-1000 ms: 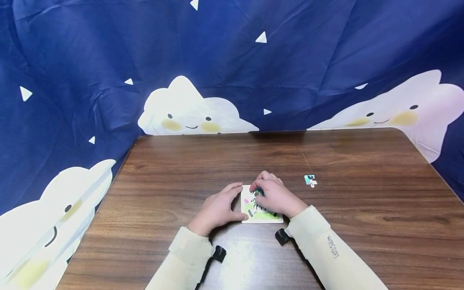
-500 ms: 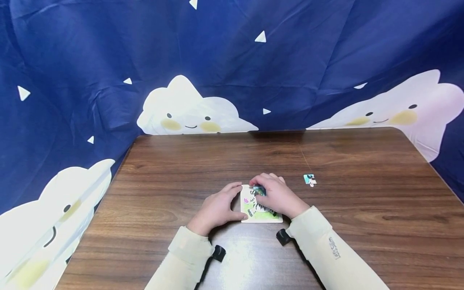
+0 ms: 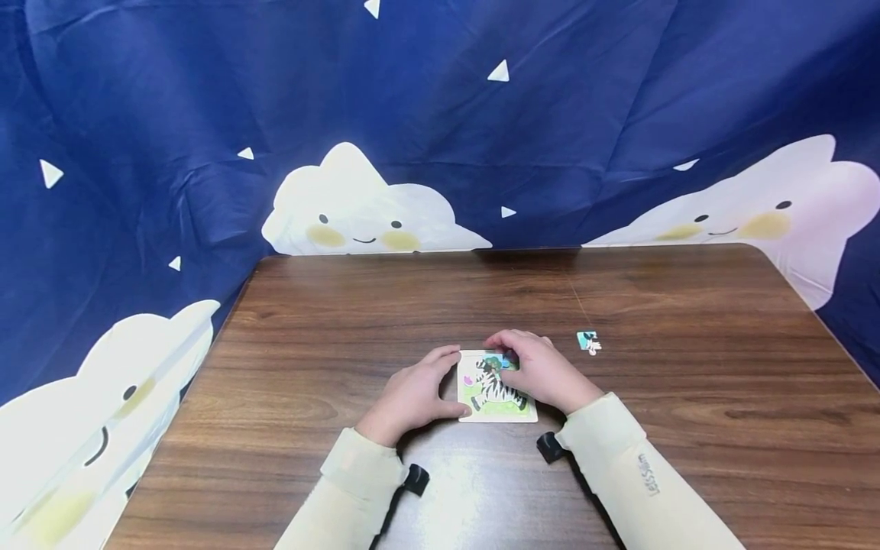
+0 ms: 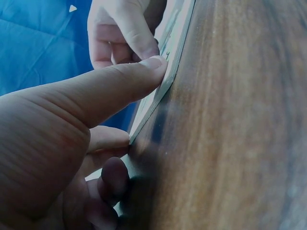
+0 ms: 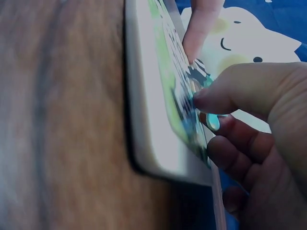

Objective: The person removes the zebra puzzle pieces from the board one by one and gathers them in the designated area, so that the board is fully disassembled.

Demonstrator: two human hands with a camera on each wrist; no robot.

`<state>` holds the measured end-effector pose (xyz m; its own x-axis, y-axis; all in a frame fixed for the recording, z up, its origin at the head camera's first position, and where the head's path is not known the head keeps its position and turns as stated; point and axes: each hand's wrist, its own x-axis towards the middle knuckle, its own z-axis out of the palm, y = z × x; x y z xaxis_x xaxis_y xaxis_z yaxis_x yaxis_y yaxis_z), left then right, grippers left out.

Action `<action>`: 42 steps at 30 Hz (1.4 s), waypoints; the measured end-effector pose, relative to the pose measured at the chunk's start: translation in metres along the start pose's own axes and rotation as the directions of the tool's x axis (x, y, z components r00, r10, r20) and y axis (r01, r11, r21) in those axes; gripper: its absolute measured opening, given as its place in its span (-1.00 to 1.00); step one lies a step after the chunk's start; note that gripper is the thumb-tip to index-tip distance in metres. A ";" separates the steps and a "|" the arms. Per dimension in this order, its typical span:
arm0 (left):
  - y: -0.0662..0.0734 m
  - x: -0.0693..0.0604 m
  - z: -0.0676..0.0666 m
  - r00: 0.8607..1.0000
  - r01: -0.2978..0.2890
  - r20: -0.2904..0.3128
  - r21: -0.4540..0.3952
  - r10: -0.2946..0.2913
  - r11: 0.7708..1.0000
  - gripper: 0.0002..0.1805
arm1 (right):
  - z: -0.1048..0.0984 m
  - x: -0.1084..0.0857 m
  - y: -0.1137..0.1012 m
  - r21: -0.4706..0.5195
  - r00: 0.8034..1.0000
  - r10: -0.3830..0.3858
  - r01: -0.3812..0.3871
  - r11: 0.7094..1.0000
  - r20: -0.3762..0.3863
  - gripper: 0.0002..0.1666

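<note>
The left hand (image 3: 415,393), thumb and fingers spread, grips the puzzle (image 3: 498,417). The right hand (image 3: 546,370), thumb near fingers, pinches a teal piece (image 5: 212,122). The right sleeve (image 3: 635,447) reads "LetsSlim".

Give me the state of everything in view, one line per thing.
Zebra puzzle: picture side up on the table, partly covered.
Loose piece: picture side up, apart from the puzzle.
Left hand: holding the puzzle's left side.
Right hand: over the puzzle's right side, grip unclear.
Backdrop: hanging, creased.
</note>
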<state>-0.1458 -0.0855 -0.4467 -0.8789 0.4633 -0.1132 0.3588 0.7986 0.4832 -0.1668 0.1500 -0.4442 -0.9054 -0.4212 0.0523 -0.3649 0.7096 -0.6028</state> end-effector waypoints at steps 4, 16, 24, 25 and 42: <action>0.001 0.001 0.000 1.000 -0.002 0.001 0.001 0.002 1.000 -0.03 | -0.003 -0.001 0.003 -0.008 1.000 0.006 -0.006 1.000 0.001 -0.54; -0.001 0.002 0.001 1.000 0.005 0.006 0.004 -0.005 1.000 -0.04 | -0.005 -0.001 0.005 -0.028 0.999 0.029 -0.029 0.999 0.023 -0.65; -0.002 0.002 0.002 1.000 0.002 0.003 0.010 -0.002 1.000 -0.03 | -0.007 -0.003 0.006 -0.004 0.998 0.067 -0.067 0.998 0.003 -0.67; -0.002 0.002 0.002 1.000 0.000 0.002 0.013 0.000 1.000 -0.03 | -0.008 -0.003 0.007 -0.001 0.998 0.071 -0.071 0.998 -0.001 -0.67; 0.000 0.001 0.002 1.000 -0.002 -0.001 0.016 0.002 1.000 -0.03 | -0.015 -0.007 0.016 0.029 0.999 0.043 -0.043 0.999 0.003 -0.63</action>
<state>-0.1463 -0.0843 -0.4485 -0.8786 0.4644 -0.1114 0.3654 0.8039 0.4692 -0.1690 0.1726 -0.4425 -0.9198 -0.3917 0.0237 -0.3187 0.7102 -0.6277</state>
